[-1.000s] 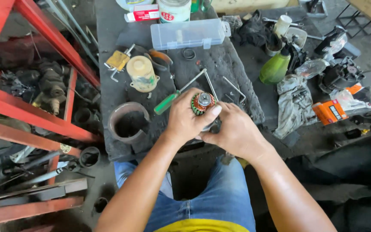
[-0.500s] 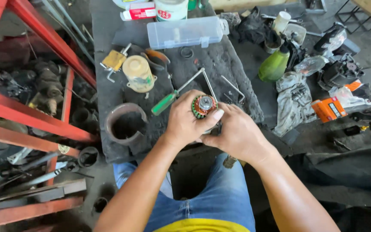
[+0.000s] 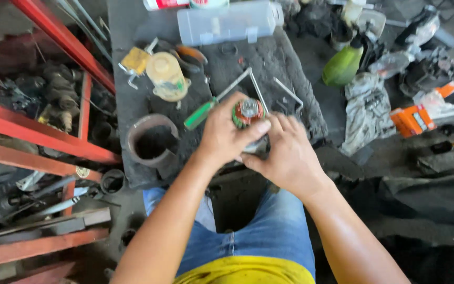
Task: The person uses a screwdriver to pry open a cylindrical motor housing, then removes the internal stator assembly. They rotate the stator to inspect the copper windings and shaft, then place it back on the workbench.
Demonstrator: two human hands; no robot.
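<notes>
Copper-coloured windings and a grey metal hub mark the small motor armature [image 3: 248, 112], held over the near right part of the dark workbench [image 3: 132, 105]. Left hand [image 3: 226, 134] wraps it from the left, thumb across the near face, fingers closed on the part. Right hand [image 3: 286, 152] clasps it from the near right, fingers curled around the lower body; both grips closed on the same part.

Just left of the part: green-handled screwdriver [image 3: 199, 115], shaft pointing far-right, touching the bench. Bent metal rods [image 3: 290, 94] lie just right and beyond. Near left on the bench: rusty open pipe section [image 3: 152, 139], upright. Farther left: cream-coloured jar [image 3: 166, 77] with a yellow tag-like piece [image 3: 135, 60] beside it. Far edge: clear rectangular plastic box [image 3: 227, 23], lid shut, a white and red package [image 3: 165, 4] just beyond it, label unreadable.

Right of the bench, on the floor: green spray bottle [image 3: 342, 66], grey rag [image 3: 366, 113], orange and white box [image 3: 412, 119]. Left: red steel rack [image 3: 43, 152] with dark parts inside. Blue jeans [image 3: 269, 236] and yellow shirt hem [image 3: 243, 272] nearest.
</notes>
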